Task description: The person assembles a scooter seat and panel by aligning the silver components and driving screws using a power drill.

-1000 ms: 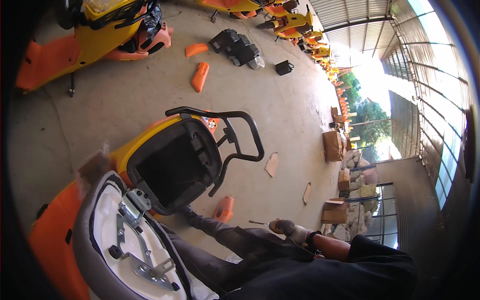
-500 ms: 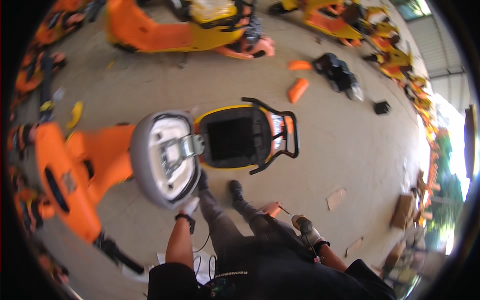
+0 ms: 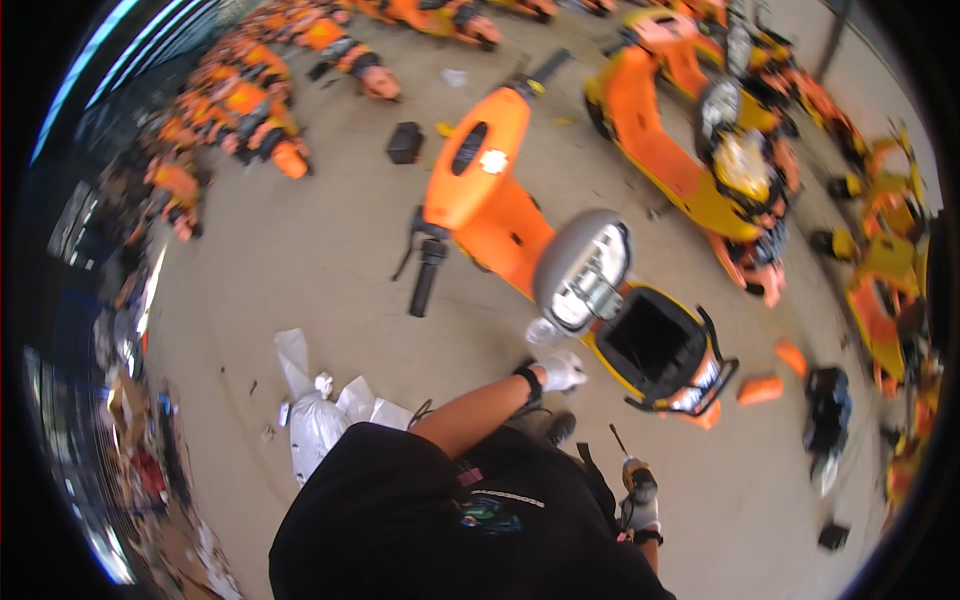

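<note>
An orange and yellow scooter [image 3: 515, 235] stands in front of me. Its grey seat [image 3: 560, 265] is tipped up, baring the white underside and a metal hinge. Behind the hinge gapes a black storage bin [image 3: 650, 340] with a yellow rim. My left hand [image 3: 562, 371], in a white glove, hovers close to the raised seat's lower edge and the bin's near corner; blur hides how its fingers lie. Down at my right side, my gloved right hand [image 3: 641, 514] is closed round a yellow and black power drill [image 3: 638, 480] with a long bit pointing forward.
A second orange and yellow scooter [image 3: 660, 140] stands far right, with rows of more scooters behind. White plastic wrapping [image 3: 318, 430] lies on the floor at left. Orange panels [image 3: 760, 390] and a black part [image 3: 828, 410] lie to the right. A black box [image 3: 405, 143] sits far left.
My view has swung left, so the scooter now appears further right. My left hand has come away from the seat's edge. The drill stays in my right hand, and the seat is still raised.
</note>
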`<state>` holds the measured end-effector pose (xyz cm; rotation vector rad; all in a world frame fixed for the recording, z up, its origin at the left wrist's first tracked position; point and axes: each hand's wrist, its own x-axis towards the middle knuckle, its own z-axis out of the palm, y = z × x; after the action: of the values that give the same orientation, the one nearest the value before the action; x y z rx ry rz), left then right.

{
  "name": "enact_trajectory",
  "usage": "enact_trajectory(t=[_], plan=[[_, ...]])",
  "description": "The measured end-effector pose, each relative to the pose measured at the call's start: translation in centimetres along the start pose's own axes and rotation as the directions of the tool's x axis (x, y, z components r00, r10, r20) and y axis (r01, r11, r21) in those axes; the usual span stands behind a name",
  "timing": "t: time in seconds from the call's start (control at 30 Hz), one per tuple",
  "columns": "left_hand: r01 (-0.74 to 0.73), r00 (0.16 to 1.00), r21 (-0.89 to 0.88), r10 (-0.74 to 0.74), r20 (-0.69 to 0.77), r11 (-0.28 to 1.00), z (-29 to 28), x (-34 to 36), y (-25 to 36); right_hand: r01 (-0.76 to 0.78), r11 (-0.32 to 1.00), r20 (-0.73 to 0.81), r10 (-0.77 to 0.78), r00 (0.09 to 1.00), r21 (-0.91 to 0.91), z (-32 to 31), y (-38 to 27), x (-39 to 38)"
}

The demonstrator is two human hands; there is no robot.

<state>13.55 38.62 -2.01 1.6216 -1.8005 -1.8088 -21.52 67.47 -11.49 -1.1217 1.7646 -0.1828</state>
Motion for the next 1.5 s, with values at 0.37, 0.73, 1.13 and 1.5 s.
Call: enact_trajectory(t=[0.37,0.73,1.13,1.5], plan=[[0.065,0.978,-0.357,-0.131,-0.165,0.932,-0.4,0.5,1.9,0.260,0.963,-0.054,-0.264,0.963,-0.071,-9.5,-7.5,3.0],[-0.085,0.996,-0.592,0.078,-0.037,0.802,-1.5,0.2,8.1,0.348,0.928,-0.128,-0.333,0.934,0.130,-13.9,-20.0,-1.0],[-0.149,0.989,-0.503,0.138,-0.059,0.851,-1.8,-1.1,9.0,0.404,0.897,-0.063,-0.399,0.915,0.181,-12.2,-25.8,-1.4],[-0.176,0.965,-0.843,0.257,-0.047,0.509,-1.6,-1.4,9.9,0.392,0.889,-0.085,-0.383,0.920,0.238,-11.7,-25.1,-3.3]])
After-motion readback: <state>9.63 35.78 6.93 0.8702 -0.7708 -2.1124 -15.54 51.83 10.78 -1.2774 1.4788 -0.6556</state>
